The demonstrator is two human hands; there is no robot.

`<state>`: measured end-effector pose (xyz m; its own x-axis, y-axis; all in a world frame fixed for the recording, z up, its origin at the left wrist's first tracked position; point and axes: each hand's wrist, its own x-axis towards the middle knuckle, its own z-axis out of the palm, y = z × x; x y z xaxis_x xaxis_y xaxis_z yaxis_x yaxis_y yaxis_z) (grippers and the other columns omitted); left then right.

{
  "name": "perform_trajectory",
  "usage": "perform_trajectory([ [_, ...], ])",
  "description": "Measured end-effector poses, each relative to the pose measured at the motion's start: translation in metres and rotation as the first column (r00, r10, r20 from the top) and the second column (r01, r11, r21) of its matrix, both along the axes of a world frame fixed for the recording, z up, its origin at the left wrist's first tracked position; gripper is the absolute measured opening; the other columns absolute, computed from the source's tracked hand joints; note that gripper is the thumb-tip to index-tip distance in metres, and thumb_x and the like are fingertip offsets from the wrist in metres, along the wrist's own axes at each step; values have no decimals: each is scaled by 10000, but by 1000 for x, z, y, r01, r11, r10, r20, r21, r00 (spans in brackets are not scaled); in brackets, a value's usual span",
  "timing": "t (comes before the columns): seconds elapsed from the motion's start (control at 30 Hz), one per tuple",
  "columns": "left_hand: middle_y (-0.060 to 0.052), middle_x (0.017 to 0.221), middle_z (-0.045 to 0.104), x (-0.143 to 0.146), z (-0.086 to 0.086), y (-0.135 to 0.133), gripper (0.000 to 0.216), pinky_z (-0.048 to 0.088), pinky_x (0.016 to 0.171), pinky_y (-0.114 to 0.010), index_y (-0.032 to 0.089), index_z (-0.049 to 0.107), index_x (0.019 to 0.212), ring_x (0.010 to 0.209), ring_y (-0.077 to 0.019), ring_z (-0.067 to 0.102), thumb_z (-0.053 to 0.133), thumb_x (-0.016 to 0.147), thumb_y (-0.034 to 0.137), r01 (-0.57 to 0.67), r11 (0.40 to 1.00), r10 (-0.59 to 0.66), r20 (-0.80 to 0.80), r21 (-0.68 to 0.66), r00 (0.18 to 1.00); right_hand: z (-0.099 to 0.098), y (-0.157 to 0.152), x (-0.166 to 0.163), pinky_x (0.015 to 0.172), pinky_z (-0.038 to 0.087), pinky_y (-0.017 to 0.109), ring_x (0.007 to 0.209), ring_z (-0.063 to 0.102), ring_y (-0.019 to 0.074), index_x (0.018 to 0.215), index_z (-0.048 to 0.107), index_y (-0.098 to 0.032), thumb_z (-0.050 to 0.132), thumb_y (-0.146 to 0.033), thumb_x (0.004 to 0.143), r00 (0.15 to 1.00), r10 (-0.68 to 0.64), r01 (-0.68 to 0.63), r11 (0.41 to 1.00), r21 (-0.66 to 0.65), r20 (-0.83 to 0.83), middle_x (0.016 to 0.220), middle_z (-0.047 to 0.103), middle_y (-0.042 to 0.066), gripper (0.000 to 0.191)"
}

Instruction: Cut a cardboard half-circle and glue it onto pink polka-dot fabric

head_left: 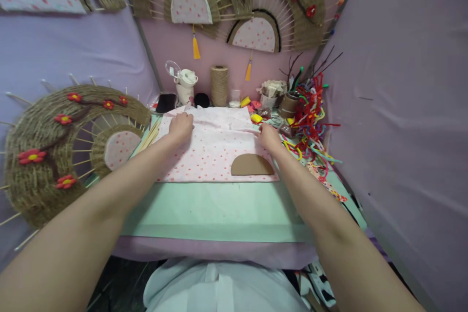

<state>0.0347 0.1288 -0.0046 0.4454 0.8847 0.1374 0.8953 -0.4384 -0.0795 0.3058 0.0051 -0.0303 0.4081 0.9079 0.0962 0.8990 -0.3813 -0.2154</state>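
A pink cloth with red dots (214, 148) lies spread on the mint green table mat (215, 209). My left hand (181, 126) rests on the cloth's far left corner with its fingers curled down on a fold. My right hand (269, 136) presses the cloth's far right edge, fingers bent and pinching the fabric. A brown half-round cardboard piece (251, 165) lies on the cloth near its front right corner, just below my right wrist.
A jute fan with red flowers (62, 146) leans at the left, wooden sticks (149, 136) beside it. At the back stand a white cup (185, 85), a twine spool (219, 85) and a black phone (166, 102). Coloured pipe cleaners (310, 117) pile at the right.
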Motion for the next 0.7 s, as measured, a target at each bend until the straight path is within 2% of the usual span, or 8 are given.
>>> perform_trajectory([
  [0.07, -215, 1258, 557, -12, 0, -9, 379, 396, 943, -427, 104, 563, 1223, 1170, -339, 505, 448, 890, 243, 18, 1000, -18, 2, -1, 1000, 3, -15, 3, 874, 410, 295, 1114, 594, 254, 1192, 590, -85, 520, -294, 926, 1000, 16, -16, 1000, -22, -3, 1202, 644, 193, 345],
  [0.13, -200, 1243, 566, -34, 3, -19, 383, 403, 942, -422, 116, 572, 1201, 1166, -342, 512, 493, 884, 317, 22, 1000, -22, 3, -13, 1000, 6, -38, 8, 836, 420, 298, 1048, 624, 257, 1090, 651, -112, 580, -282, 887, 999, 30, -31, 996, -84, -22, 1120, 683, 177, 275],
  [0.23, -166, 1166, 603, -77, 10, -37, 374, 423, 908, -401, 130, 602, 1117, 1097, -323, 553, 507, 878, 401, -75, 996, 74, -28, -44, 997, 8, -76, 11, 740, 421, 288, 913, 657, 246, 891, 704, -149, 614, -285, 860, 997, 44, -54, 983, -176, -59, 938, 724, 139, 167],
  [0.3, -145, 1090, 633, -106, 12, -51, 368, 438, 858, -374, 120, 603, 1070, 1035, -299, 578, 441, 907, 408, -92, 992, 90, -28, -81, 996, 7, -96, 11, 689, 407, 281, 869, 658, 236, 844, 706, -152, 591, -274, 870, 996, 41, -56, 978, -202, -75, 896, 727, 131, 170],
  [0.33, -129, 1048, 647, -118, 11, -57, 354, 441, 833, -355, 124, 607, 1026, 1003, -283, 587, 438, 904, 410, -139, 986, 139, -14, -95, 990, 6, -103, 10, 671, 399, 278, 857, 658, 231, 844, 707, -150, 578, -264, 875, 996, 37, -54, 977, -207, -83, 895, 727, 130, 175],
  [0.43, -103, 961, 672, -143, 1, -77, 328, 442, 757, -316, 128, 602, 973, 897, -248, 608, 453, 874, 403, -254, 954, 263, 36, -161, 964, 0, -109, 7, 652, 386, 268, 850, 654, 214, 876, 708, -145, 550, -218, 877, 994, 23, -44, 978, -203, -103, 914, 731, 121, 174],
  [0.6, -112, 967, 674, -153, -20, -92, 404, 443, 735, -342, 146, 610, 1015, 902, -277, 623, 438, 833, 464, -264, 947, 288, 117, -180, 951, -5, -96, 6, 694, 389, 267, 892, 642, 207, 901, 700, -141, 521, -173, 878, 993, 1, -18, 990, -142, -116, 942, 724, 118, 183],
  [0.7, -114, 968, 668, -151, -23, -94, 446, 448, 729, -347, 138, 605, 1063, 900, -283, 626, 436, 827, 478, -275, 952, 296, 164, -138, 941, -6, -94, 4, 721, 403, 272, 890, 635, 205, 952, 681, -148, 541, -249, 891, 991, 3, -17, 994, -104, -132, 957, 713, 107, 183],
])
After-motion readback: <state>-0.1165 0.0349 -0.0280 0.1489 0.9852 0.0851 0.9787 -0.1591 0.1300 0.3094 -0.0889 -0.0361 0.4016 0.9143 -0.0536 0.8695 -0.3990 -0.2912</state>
